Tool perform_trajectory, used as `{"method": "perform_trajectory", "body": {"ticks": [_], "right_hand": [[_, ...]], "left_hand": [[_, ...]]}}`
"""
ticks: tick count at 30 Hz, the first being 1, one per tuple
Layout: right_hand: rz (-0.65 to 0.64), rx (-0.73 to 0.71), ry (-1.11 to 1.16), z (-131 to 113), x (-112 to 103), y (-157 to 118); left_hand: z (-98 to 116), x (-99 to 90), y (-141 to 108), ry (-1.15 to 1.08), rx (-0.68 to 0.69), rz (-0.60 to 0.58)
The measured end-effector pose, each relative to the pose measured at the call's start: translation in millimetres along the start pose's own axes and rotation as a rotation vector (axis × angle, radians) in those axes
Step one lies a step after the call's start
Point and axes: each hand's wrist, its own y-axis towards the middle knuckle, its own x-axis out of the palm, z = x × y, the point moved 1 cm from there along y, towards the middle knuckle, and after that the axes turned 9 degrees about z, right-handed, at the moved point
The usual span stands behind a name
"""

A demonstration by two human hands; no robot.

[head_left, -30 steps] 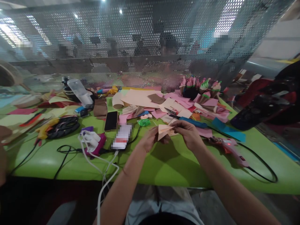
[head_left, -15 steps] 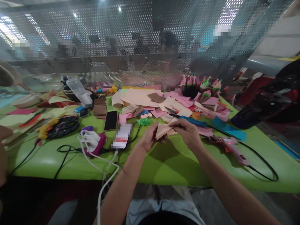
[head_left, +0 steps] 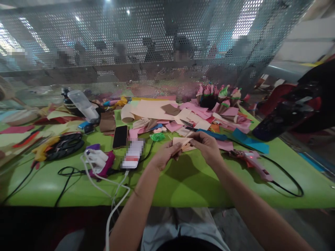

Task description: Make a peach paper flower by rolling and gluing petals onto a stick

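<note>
Between my hands, above the green tabletop, is a small stack of pale peach sheets [head_left: 181, 141], either paper or felt. My left hand [head_left: 167, 153] pinches the stack at its left side, thumb on top. At the right side, the fingers of my right hand [head_left: 205, 144] grip its edge, hiding part of it. Just beyond the hands lie scissors [head_left: 188, 123] among pink and cream scraps [head_left: 172, 126]. A green shiny packet [head_left: 157, 137] rests left of the stack. To the right of my right hand is a pink glue gun [head_left: 255, 162] with a red light on.
Left of my arms sit a phone on a white cable [head_left: 133, 155], a dark phone [head_left: 120, 136] and a magenta power strip [head_left: 104, 164]. Farther left is a yellow-handled tool [head_left: 49, 145]. A clear bottle [head_left: 82, 104] leans behind. Felt cones [head_left: 220, 94] stand at the back before a perforated metal screen [head_left: 146, 69].
The peach stack has tipped from standing up to lying flatter, and my left thumb now covers its left part. The whole view has shifted slightly.
</note>
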Motion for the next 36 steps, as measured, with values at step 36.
{"method": "perform_trajectory", "body": {"ticks": [36], "right_hand": [[-0.044, 0.083, -0.024, -0.9, -2.3, 4.4]], "left_hand": [[2.2, 6.7, -1.4, 0.216, 0.088, 0.035]]}}
